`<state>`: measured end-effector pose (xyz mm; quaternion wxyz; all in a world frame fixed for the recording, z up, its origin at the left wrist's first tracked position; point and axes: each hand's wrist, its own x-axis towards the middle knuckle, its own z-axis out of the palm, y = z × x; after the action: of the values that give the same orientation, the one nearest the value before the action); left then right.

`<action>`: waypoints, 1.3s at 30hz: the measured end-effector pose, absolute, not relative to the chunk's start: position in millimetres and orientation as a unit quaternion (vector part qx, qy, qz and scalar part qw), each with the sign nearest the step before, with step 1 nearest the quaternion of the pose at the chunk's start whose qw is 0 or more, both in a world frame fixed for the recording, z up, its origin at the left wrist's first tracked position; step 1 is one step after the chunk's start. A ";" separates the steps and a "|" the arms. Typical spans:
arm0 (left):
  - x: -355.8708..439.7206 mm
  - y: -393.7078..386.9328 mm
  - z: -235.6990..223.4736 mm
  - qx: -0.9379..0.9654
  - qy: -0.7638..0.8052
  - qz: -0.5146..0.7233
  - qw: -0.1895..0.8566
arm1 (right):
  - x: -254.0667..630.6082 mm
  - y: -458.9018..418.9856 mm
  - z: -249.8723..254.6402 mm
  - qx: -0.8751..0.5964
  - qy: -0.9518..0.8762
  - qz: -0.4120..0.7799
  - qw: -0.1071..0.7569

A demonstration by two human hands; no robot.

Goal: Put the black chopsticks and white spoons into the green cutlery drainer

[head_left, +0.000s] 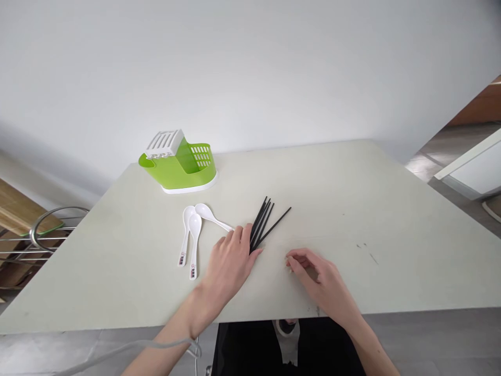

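Observation:
Several black chopsticks (pixel 265 221) lie fanned on the pale table (pixel 352 209). My left hand (pixel 230 258) rests flat on their near ends, fingers together and stretched out, pressing them down. My right hand (pixel 319 279) lies on the table to the right of them, fingers loosely curled, holding nothing that I can see. Three white spoons (pixel 193 232) lie just left of my left hand, one handle reaching to its fingertips.
A green cutlery drainer (pixel 180 167) with a white slotted insert stands at the back left of the table. A metal rack (pixel 43 235) with wooden boards sits beyond the left edge. The wall rises behind the far edge.

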<state>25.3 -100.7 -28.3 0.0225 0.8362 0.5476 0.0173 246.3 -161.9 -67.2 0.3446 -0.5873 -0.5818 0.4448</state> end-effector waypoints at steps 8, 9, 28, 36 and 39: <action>-21.6 -84.0 -11.9 0.775 0.611 0.161 -0.002 | 246.8 -162.7 -66.7 -0.586 -0.584 0.438 0.351; -28.5 -82.0 -9.3 0.764 0.623 0.167 -0.007 | 246.9 -162.6 -66.7 -0.587 -0.585 0.438 0.349; -89.9 -87.3 -22.0 0.589 0.805 0.065 0.046 | 246.4 -159.4 -69.0 -0.587 -0.572 0.466 0.333; -83.4 -84.6 -25.2 0.599 0.795 0.071 0.061 | 246.5 -159.8 -70.8 -0.593 -0.569 0.462 0.333; -80.6 -84.8 -25.0 0.603 0.793 0.063 0.062 | 246.5 -159.8 -70.2 -0.595 -0.566 0.465 0.331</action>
<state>-80.6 -84.8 -25.0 0.0623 0.6034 0.7925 0.0627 246.5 -159.8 -70.2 0.3306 -0.5947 -0.5665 0.4649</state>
